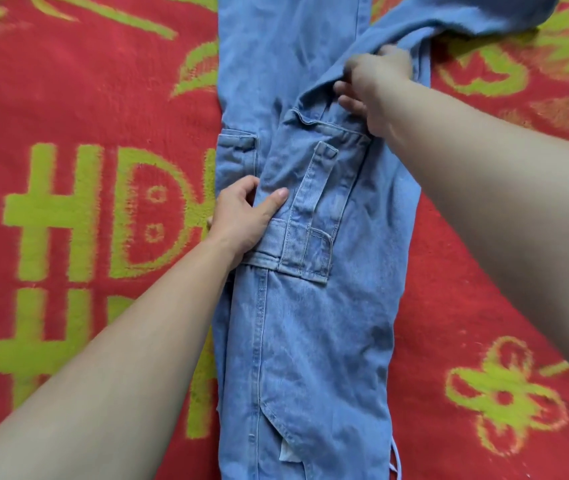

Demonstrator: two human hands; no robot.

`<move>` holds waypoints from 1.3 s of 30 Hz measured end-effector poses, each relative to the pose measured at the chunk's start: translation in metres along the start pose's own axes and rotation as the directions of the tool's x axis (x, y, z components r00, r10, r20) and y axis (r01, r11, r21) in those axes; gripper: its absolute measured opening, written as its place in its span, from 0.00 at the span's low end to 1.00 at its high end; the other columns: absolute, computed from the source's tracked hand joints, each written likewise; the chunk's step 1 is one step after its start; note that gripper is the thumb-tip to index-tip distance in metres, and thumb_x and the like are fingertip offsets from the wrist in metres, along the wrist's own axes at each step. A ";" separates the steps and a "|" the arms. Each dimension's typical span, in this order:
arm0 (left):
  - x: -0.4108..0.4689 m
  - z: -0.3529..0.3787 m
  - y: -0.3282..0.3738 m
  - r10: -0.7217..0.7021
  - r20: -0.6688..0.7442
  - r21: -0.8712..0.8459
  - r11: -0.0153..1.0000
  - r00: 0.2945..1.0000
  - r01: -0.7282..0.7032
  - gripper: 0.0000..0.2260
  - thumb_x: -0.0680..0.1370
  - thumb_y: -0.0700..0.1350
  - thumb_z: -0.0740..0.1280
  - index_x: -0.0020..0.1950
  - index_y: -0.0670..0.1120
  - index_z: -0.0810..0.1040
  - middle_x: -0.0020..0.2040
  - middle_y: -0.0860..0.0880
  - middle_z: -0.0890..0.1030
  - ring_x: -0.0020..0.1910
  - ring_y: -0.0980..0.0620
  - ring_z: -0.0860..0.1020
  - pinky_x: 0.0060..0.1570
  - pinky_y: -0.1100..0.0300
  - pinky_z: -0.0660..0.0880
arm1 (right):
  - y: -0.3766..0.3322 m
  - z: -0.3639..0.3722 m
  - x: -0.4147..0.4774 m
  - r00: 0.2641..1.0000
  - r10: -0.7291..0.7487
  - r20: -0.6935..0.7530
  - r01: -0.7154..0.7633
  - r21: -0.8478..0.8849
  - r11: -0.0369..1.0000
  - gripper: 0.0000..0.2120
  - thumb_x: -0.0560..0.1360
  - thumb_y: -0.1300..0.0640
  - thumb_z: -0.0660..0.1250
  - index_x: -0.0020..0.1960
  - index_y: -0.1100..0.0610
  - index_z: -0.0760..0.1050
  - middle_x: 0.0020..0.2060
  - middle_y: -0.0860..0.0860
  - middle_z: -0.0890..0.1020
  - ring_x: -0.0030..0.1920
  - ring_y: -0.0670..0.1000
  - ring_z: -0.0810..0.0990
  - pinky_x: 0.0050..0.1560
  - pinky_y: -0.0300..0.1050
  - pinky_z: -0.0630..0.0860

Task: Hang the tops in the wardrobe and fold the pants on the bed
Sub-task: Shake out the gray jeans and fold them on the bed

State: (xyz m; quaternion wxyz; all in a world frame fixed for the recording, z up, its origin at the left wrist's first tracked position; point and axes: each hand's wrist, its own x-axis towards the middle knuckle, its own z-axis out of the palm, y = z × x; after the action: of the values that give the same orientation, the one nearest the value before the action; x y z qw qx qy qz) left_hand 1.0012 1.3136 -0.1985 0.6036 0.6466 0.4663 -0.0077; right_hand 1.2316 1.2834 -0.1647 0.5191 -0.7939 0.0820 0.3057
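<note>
On the red blanket with green patterns [85, 98], we see the left hand [245, 216] pinching a fold at the left edge of the light-blue denim cargo pants [311, 341], which lie lengthwise mid-bed. Farther up and right, the right hand [369, 88] grips bunched denim with curled fingers.

The light-blue denim cargo pants [311, 341] get cut off by the top and bottom edges. Fingertips of the right hand [376, 84] are pretty much buried in a denim fold; on the left hand [241, 220], most fingers are tucked under another. The red-and-green fleece bed blanket [68, 98] is blurred at upper left.
</note>
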 end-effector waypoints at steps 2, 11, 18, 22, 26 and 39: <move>-0.002 -0.002 0.003 -0.037 0.018 -0.073 0.997 0.999 0.038 0.16 0.72 0.61 0.73 0.43 0.48 0.80 0.45 0.44 0.84 0.46 0.45 0.81 0.60 0.43 0.71 | -0.008 0.000 -0.004 0.995 -0.092 -0.027 0.093 0.015 0.996 0.06 0.77 0.60 0.60 0.52 0.53 0.71 0.44 0.51 0.80 0.34 0.49 0.81 0.28 0.37 0.76; -0.018 -0.011 0.010 0.312 -0.257 0.187 0.945 0.915 -0.270 0.18 0.82 0.52 0.64 0.38 0.41 0.71 0.34 0.41 0.72 0.35 0.48 0.70 0.37 0.49 0.66 | -0.053 0.034 -0.019 0.919 -0.394 -0.012 0.374 -0.288 0.882 0.16 0.83 0.57 0.55 0.37 0.50 0.58 0.33 0.46 0.62 0.33 0.41 0.60 0.32 0.32 0.63; -0.003 -0.027 -0.021 0.089 -0.324 0.524 0.846 0.942 0.100 0.17 0.83 0.56 0.58 0.49 0.42 0.71 0.55 0.37 0.75 0.57 0.37 0.73 0.56 0.47 0.67 | -0.034 0.077 -0.039 0.782 -0.311 0.539 0.608 -0.555 0.567 0.20 0.84 0.55 0.55 0.74 0.60 0.68 0.67 0.53 0.75 0.65 0.48 0.73 0.61 0.36 0.66; -0.003 -0.022 -0.024 0.222 -0.383 0.576 0.817 0.897 0.043 0.18 0.82 0.57 0.57 0.62 0.44 0.71 0.60 0.41 0.74 0.60 0.38 0.71 0.58 0.45 0.67 | 0.010 0.033 -0.032 0.752 -0.503 0.426 0.636 -0.670 0.383 0.21 0.82 0.55 0.56 0.74 0.53 0.69 0.72 0.55 0.70 0.72 0.56 0.68 0.70 0.47 0.63; 0.018 -0.023 -0.013 0.507 -0.195 0.796 0.582 0.839 -0.166 0.25 0.83 0.57 0.54 0.80 0.53 0.56 0.79 0.42 0.57 0.76 0.42 0.58 0.70 0.40 0.58 | 0.041 -0.005 -0.013 0.748 -0.392 0.535 0.621 -0.773 0.131 0.28 0.84 0.45 0.53 0.81 0.52 0.54 0.81 0.59 0.52 0.79 0.62 0.52 0.77 0.57 0.53; 0.177 -0.055 0.081 0.151 -0.173 0.846 0.528 0.973 0.068 0.58 0.57 0.86 0.46 0.78 0.59 0.31 0.78 0.43 0.30 0.77 0.42 0.31 0.69 0.30 0.35 | 0.070 0.001 0.010 0.736 -0.493 0.464 0.561 -0.825 0.062 0.29 0.82 0.38 0.51 0.80 0.46 0.57 0.79 0.54 0.59 0.77 0.59 0.58 0.72 0.55 0.55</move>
State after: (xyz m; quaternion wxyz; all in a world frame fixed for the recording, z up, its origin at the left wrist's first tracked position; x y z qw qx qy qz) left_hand 1.1206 1.4755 -0.2223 0.1571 0.8654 0.4531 -0.1452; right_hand 1.2082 1.2552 -0.2249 0.0295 -0.9006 -0.4207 0.1053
